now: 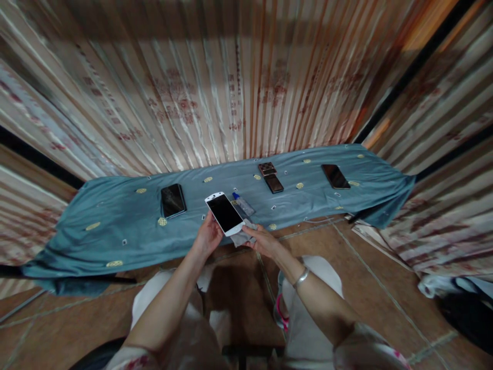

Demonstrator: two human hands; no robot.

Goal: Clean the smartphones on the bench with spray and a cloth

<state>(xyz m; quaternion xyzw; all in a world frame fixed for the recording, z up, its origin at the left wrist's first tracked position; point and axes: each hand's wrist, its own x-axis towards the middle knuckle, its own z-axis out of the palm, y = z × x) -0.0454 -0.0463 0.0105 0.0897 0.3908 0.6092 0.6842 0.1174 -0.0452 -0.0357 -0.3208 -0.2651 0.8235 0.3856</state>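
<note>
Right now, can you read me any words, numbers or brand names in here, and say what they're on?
None can be read.
Curtain: rows of red-brown marks like writing, too blurred to read.
White phone: dark screen, no words I can make out.
Blue-tipped clear item: too small to tell if it has a label.
Blue-green tablecloth: yellow shapes and tiny pale marks, too small to read.

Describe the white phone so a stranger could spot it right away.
Find the blue tablecloth below the striped curtain. Near its front edge, the left hand holds the phone, the right hand at its lower end. Its white border sets it apart from the dark phones lying flat.
</note>
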